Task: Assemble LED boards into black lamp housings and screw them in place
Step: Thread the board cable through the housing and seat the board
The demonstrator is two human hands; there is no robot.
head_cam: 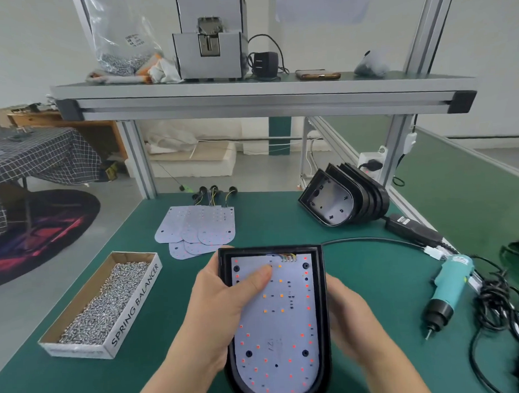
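Head view: black lamp housing (pixel 321 297), LED board (pixel 277 328) seated inside, long axis running away from the person, rounded end nearest. Left hand (pixel 221 309) grips the left edge, thumb on the board; right hand (pixel 351 319) clasps the right edge. Electric screwdriver (pixel 449 286) lies rightward, nearer the right hand.

Phone (pixel 318 75) on upper shelf (pixel 395 84), black plug adapter (pixel 263 63) beside it, checked tablecloth (pixel 39 157), dark rug (pixel 44 230)

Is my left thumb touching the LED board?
Touching. The head view shows the left hand with its thumb flat on the upper left of the LED board, inside the black housing.
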